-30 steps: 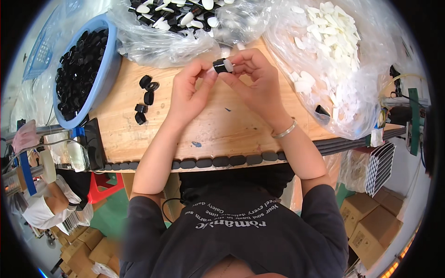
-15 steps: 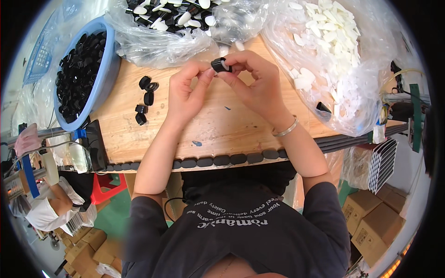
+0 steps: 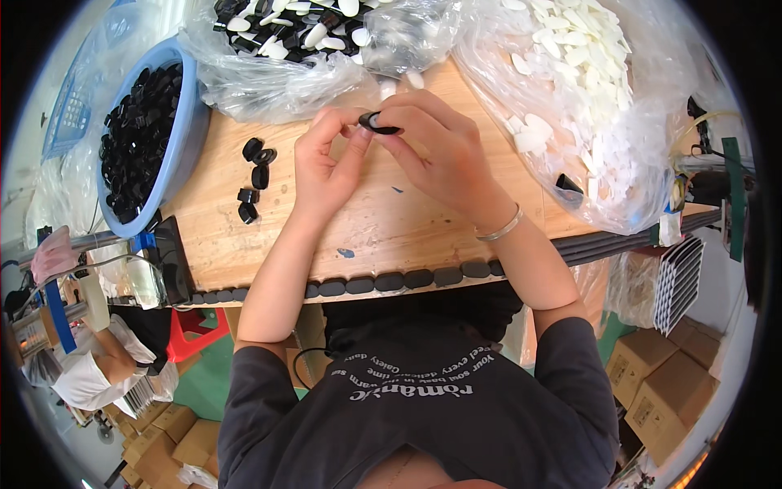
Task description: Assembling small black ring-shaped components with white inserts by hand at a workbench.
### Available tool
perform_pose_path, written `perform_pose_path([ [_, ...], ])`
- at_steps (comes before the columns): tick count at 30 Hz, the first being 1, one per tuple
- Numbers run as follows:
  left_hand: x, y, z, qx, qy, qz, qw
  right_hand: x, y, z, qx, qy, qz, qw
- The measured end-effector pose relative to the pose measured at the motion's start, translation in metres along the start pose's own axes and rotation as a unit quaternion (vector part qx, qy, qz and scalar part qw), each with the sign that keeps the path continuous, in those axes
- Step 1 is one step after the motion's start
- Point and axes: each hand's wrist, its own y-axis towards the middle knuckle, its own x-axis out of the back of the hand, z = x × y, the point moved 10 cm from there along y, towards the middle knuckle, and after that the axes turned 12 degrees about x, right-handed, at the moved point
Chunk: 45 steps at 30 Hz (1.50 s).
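Observation:
Above the wooden table point(image 3: 391, 220), both my hands are pinched on one small glossy black cap point(image 3: 383, 129) with a whitish piece showing in its opening. My left hand point(image 3: 330, 163) grips its left end with thumb and fingertips. At its right end, the thumb and fingers of my right hand point(image 3: 440, 147) close on it. The cap is tilted, its opening partly toward me. To the left of my left hand lie several loose black caps point(image 3: 260, 177).
A blue basin point(image 3: 195, 122) full of black caps stands at left. One clear bag point(image 3: 269, 90) holds mixed black and white pieces at the back; another point(image 3: 607, 196) holds white oval pieces point(image 3: 590, 65) at right. Dark padding point(image 3: 389, 282) lines the front edge. A person point(image 3: 98, 371) sits at far left.
The black cap has turned between my fingers, from showing its side wall to a flatter, tilted view of its opening. Both hands stay in nearly the same place.

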Motion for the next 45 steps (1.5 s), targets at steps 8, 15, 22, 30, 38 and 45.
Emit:
perform_pose_path([
  [8,0.001,0.000,-0.001,-0.008,0.012,-0.007,1.000,-0.002,0.001,-0.004,-0.027,0.060,0.012,0.998],
  [15,0.006,-0.002,-0.008,-0.055,0.091,-0.030,0.994,-0.003,-0.005,-0.008,-0.050,0.032,0.012,0.998],
  [22,0.001,-0.003,-0.031,-0.125,0.136,-0.026,0.983,0.001,-0.004,-0.003,-0.023,0.019,-0.003,1.000],
  [30,-0.001,-0.001,-0.004,-0.025,0.024,0.005,0.999,0.001,-0.003,-0.003,-0.041,0.039,-0.016,0.998],
  [38,-0.003,0.000,-0.003,-0.040,0.064,0.014,0.997,-0.004,-0.001,0.007,0.003,-0.031,0.051,0.998],
  [45,-0.009,0.001,-0.013,-0.100,0.175,0.018,0.979,-0.006,-0.007,0.001,-0.027,-0.044,0.074,0.996],
])
